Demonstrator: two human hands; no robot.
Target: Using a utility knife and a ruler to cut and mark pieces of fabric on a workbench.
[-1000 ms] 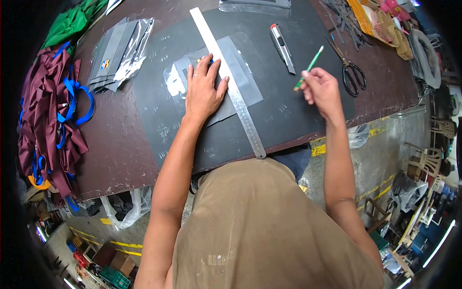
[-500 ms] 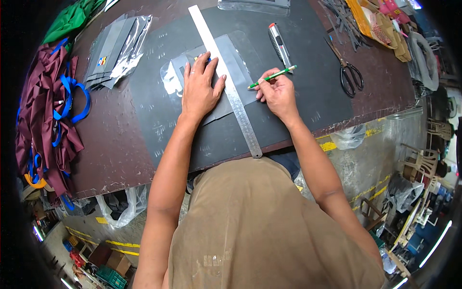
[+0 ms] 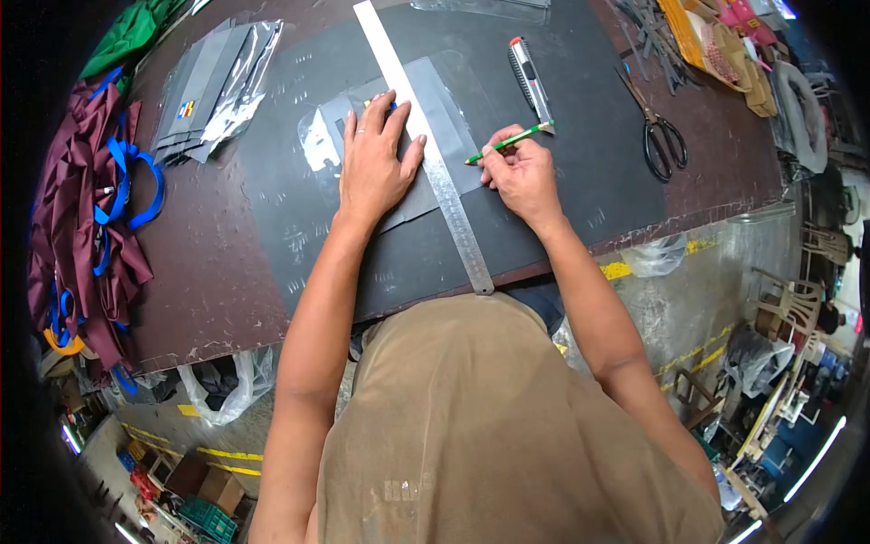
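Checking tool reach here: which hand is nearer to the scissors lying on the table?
Right. The right hand, holding a green pen, sits just left of the scissors; the left hand presses the grey sheet beyond the ruler, farther away.

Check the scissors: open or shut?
Shut: the scissors lie flat on the table, blades together, handles side by side.

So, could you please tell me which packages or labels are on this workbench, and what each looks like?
Clear plastic packets: stacked at the far left of the table, flat, grey inside.
Small label: on one packet, blue, yellow and red.
Clear flat sleeve: under the left hand, beside the steel ruler.
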